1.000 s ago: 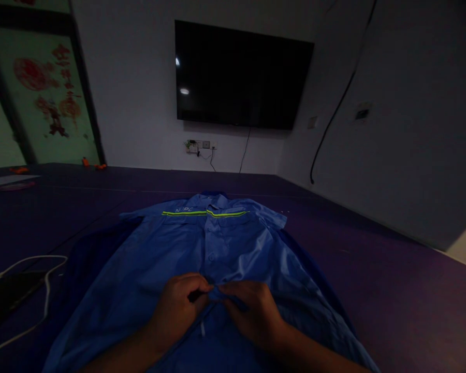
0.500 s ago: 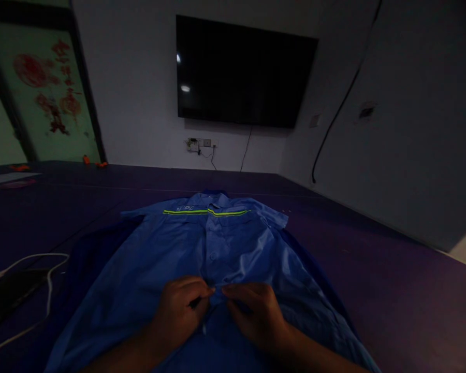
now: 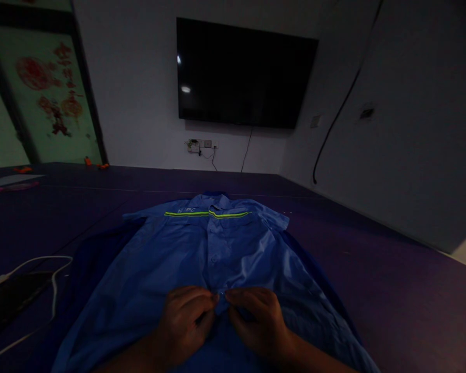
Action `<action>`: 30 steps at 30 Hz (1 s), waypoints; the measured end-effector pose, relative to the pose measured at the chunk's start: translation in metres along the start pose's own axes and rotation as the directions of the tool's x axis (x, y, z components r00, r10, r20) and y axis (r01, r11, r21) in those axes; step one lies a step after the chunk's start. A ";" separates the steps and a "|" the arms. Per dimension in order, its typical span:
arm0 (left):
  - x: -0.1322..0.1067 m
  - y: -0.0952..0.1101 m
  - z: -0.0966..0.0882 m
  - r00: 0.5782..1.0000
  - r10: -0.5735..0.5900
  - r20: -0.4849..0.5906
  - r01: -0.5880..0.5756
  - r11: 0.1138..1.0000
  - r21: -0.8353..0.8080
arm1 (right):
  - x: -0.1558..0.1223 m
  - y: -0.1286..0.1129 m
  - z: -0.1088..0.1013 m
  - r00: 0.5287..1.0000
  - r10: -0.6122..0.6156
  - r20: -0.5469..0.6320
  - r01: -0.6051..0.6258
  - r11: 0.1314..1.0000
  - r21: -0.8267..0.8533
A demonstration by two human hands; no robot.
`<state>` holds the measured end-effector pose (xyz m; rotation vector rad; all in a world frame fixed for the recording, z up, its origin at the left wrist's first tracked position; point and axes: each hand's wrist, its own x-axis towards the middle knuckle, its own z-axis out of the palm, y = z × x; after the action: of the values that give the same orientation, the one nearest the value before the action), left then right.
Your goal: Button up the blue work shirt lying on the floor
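A blue short-sleeved shirt (image 3: 178,248) lies spread face up, its collar away from me and a yellow-green stripe (image 3: 190,213) across the chest. My left hand (image 3: 188,316) pinches the left side of the front placket near the lower middle. Close beside it, my right hand (image 3: 258,316) pinches the right side of the same placket. A small pale spot, perhaps a button, shows between the fingertips. Farther up the placket sits a button (image 3: 213,258). Darker blue cloth (image 3: 97,254) lies beneath the shirt.
The shirt lies on a purple floor (image 3: 380,280). At left are a dark flat object (image 3: 21,298) and a white cable (image 3: 54,290). A television (image 3: 244,72) hangs on the far wall, above sockets (image 3: 202,145). Small orange things (image 3: 103,166) lie by the door.
Both hands stay at the placket, their fingertips slightly closer together. The whole view has shifted a little down and right.
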<state>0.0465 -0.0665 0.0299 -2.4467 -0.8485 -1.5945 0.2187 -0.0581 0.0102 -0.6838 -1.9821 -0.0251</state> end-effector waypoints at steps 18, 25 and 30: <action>-0.011 -0.014 -0.005 0.978 0.192 0.078 -0.203 0.964 0.172 | -0.004 0.005 -0.004 0.991 -0.097 0.093 0.101 0.994 -0.034; -0.004 -0.011 -0.011 0.947 0.293 0.134 -0.318 0.919 0.234 | 0.008 -0.004 -0.017 0.933 0.304 0.194 -0.337 0.927 0.167; 0.005 -0.009 -0.015 0.912 0.356 0.202 -0.396 0.892 0.218 | 0.015 0.000 -0.011 0.813 0.465 0.350 -0.570 0.756 0.321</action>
<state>0.0316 -0.0627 0.0388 -2.3859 -0.5095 -1.0969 0.2226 -0.0543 0.0277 -0.9685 -1.8692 0.8446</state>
